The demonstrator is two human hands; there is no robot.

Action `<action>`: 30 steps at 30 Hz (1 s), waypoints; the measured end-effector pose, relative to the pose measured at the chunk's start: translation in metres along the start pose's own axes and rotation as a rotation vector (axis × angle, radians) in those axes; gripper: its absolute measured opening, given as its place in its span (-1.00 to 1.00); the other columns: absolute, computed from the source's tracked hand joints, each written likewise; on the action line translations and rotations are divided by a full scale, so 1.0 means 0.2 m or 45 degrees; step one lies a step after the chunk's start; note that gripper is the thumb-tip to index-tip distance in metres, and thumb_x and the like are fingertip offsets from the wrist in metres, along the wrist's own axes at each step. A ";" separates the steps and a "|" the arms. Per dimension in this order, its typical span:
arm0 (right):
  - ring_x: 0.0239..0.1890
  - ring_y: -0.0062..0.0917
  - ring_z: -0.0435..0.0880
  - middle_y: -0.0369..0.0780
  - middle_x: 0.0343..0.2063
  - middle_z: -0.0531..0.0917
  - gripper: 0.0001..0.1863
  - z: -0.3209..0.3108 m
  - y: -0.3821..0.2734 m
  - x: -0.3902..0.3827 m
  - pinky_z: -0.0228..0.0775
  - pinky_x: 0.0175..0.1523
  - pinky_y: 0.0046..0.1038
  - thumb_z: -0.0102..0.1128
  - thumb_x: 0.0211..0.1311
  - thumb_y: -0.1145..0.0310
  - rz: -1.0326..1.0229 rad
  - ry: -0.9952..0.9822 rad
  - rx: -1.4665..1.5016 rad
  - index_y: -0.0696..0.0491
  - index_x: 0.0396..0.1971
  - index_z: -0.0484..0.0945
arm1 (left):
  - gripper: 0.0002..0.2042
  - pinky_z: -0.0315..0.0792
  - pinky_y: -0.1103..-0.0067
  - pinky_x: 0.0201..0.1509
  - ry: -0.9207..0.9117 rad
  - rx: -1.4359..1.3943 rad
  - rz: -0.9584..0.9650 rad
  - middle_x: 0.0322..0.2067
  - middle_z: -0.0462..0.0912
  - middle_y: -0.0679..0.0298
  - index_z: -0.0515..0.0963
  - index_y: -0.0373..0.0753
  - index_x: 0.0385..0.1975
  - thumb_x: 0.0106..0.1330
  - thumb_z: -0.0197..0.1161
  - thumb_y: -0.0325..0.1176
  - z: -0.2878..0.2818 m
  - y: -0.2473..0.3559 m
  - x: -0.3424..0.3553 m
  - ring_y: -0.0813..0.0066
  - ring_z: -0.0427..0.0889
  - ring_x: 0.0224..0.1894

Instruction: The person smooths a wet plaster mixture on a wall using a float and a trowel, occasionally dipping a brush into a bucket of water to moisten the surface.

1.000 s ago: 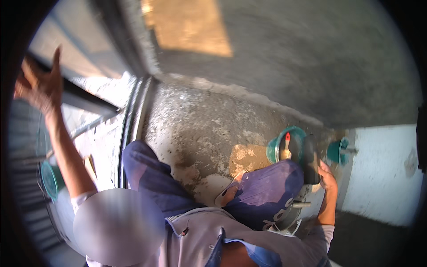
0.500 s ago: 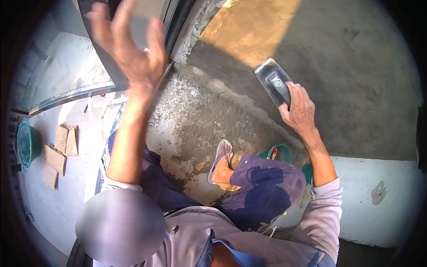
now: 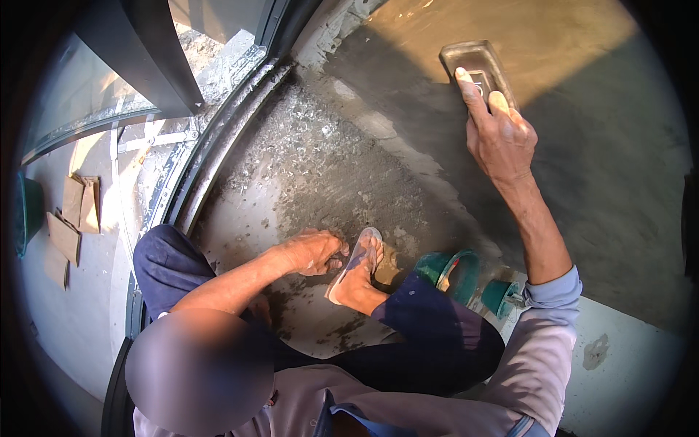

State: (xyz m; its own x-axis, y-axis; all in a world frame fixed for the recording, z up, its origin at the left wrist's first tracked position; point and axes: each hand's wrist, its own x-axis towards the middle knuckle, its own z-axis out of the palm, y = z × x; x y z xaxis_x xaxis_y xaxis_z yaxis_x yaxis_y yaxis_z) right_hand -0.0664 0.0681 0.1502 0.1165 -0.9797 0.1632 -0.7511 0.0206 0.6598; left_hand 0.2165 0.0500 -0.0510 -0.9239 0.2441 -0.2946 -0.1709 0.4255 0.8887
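Observation:
My right hand [image 3: 502,138] grips a dark rectangular plastering float [image 3: 477,58] by its handle, thumb side up along it. The float lies against a smooth grey cement-coated surface [image 3: 582,160], at the boundary of a sunlit patch. My left hand [image 3: 314,252] hangs low over the rough ground, its fingers curled in with nothing visible in them. Right beside it is my sandalled foot [image 3: 360,273].
Right of my foot stand a green bucket [image 3: 459,277] and a smaller green container [image 3: 499,298]. A dark metal door frame and track [image 3: 218,146] curve along the left. Beyond them lie flattened brown paper pieces [image 3: 69,233] and a green tub [image 3: 29,215].
My left hand has dropped from high by the door frame to beside my foot, its spread fingers now curled. My right hand has moved the float farther up and slightly right.

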 end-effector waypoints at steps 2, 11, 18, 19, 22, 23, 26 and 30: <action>-0.64 -0.52 0.53 -0.30 -0.51 0.45 -0.29 0.10 -0.08 0.00 0.43 -0.57 -0.43 0.23 0.04 0.48 -0.090 -0.126 -0.008 -0.29 0.29 0.49 | -0.61 0.47 0.24 0.14 -0.116 0.045 -0.048 -0.04 0.66 0.06 0.54 -0.20 0.10 0.34 0.29 -0.17 0.00 0.00 0.02 0.01 0.61 0.06; -0.58 -0.46 0.64 -0.27 -0.44 0.56 -0.34 0.14 -0.03 -0.13 0.51 -0.51 -0.42 0.19 0.13 0.46 -0.103 -0.249 0.090 -0.28 0.30 0.47 | -0.53 0.44 0.23 0.18 -0.085 0.127 -0.138 -0.02 0.66 0.05 0.52 -0.17 0.15 0.32 0.30 -0.07 -0.03 -0.15 0.01 0.01 0.60 0.08; -0.54 -0.45 0.69 -0.21 -0.42 0.59 -0.35 0.29 -0.22 -0.01 0.54 -0.50 -0.38 0.17 0.17 0.48 -0.179 -0.419 0.033 -0.18 0.32 0.42 | -0.51 0.45 0.21 0.16 0.035 -0.059 -0.052 -0.03 0.64 0.00 0.52 -0.17 0.17 0.31 0.30 -0.06 -0.15 -0.11 0.04 -0.05 0.60 0.06; -0.54 -0.45 0.69 -0.20 -0.41 0.60 -0.37 0.39 -0.33 0.02 0.54 -0.49 -0.38 0.15 0.18 0.47 -0.145 -0.468 0.093 -0.12 0.32 0.42 | -0.50 0.45 0.21 0.16 -0.011 -0.115 -0.059 -0.04 0.64 -0.01 0.52 -0.17 0.17 0.30 0.30 -0.06 -0.15 -0.09 0.04 -0.05 0.60 0.05; -0.56 -0.46 0.68 -0.19 -0.44 0.60 -0.35 0.43 -0.33 -0.02 0.55 -0.52 -0.38 0.16 0.16 0.52 -0.225 -0.354 0.146 -0.12 0.32 0.43 | -0.49 0.46 0.22 0.14 -0.030 0.021 -0.083 -0.04 0.64 -0.01 0.51 -0.17 0.18 0.29 0.30 -0.05 -0.12 -0.18 0.02 -0.04 0.61 0.03; -0.56 -0.49 0.67 -0.19 -0.46 0.61 -0.33 0.37 -0.23 -0.11 0.55 -0.54 -0.39 0.17 0.15 0.56 -0.253 -0.408 0.145 -0.12 0.32 0.42 | -0.48 0.47 0.22 0.13 -0.029 0.104 -0.096 -0.04 0.64 -0.01 0.50 -0.17 0.19 0.29 0.30 -0.05 -0.08 -0.21 0.01 -0.04 0.62 0.02; -0.58 -0.51 0.67 -0.19 -0.48 0.60 -0.29 0.25 -0.02 -0.36 0.52 -0.56 -0.40 0.19 0.11 0.55 -0.262 -0.565 0.097 -0.17 0.33 0.42 | -0.46 0.48 0.23 0.11 -0.065 0.237 -0.191 -0.04 0.64 0.00 0.48 -0.15 0.21 0.29 0.30 -0.03 -0.17 -0.15 -0.08 -0.03 0.63 0.00; -0.62 -0.52 0.65 -0.20 -0.48 0.61 -0.30 0.34 -0.12 -0.27 0.49 -0.59 -0.45 0.20 0.10 0.53 -0.260 -0.458 0.118 -0.16 0.32 0.43 | -0.45 0.48 0.25 0.13 -0.019 0.286 -0.214 -0.06 0.66 0.03 0.46 -0.13 0.23 0.30 0.29 -0.02 -0.24 -0.10 -0.06 0.00 0.62 0.03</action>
State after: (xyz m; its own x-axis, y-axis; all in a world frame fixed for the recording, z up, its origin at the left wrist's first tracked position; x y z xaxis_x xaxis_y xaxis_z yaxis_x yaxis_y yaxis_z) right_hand -0.0997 0.1078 0.0755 0.0472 -0.9693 -0.2412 -0.7933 -0.1831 0.5806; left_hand 0.2148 -0.0037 -0.0486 -0.8835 0.1659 -0.4380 -0.2397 0.6432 0.7272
